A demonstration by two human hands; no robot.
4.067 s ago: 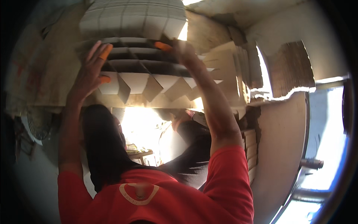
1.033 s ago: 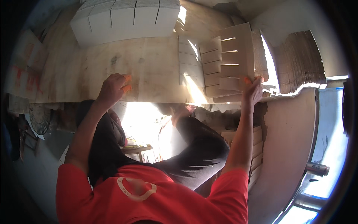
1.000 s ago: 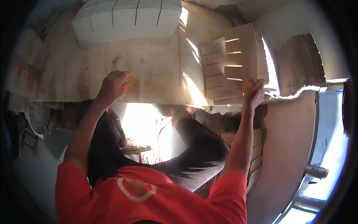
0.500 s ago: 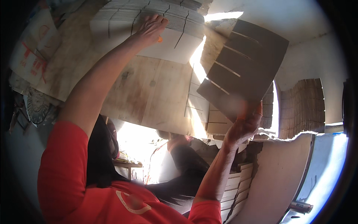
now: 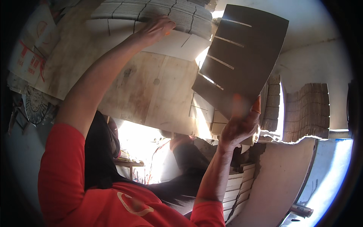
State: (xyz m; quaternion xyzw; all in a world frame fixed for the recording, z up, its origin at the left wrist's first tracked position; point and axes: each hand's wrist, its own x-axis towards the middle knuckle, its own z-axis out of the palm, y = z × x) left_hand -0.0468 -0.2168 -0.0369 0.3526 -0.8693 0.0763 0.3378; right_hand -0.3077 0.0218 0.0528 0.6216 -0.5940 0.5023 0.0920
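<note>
The left arm point(image 5: 92, 77) reaches obliquely forward and to the right from the lower left, its elbow only slightly bent. The left wrist point(image 5: 137, 41) is nearly straight; the left grip point(image 5: 157, 29) lies back uppermost, fingers flexed, with a spot of orange covering point(image 5: 167, 33) showing at the near side. The right arm point(image 5: 215, 172), rising more steeply from the lower edge, ends in the raised right grip point(image 5: 241, 128), its digits closed in a pinch; orange covers point(image 5: 256, 104) cap two digits, one blurred.
</note>
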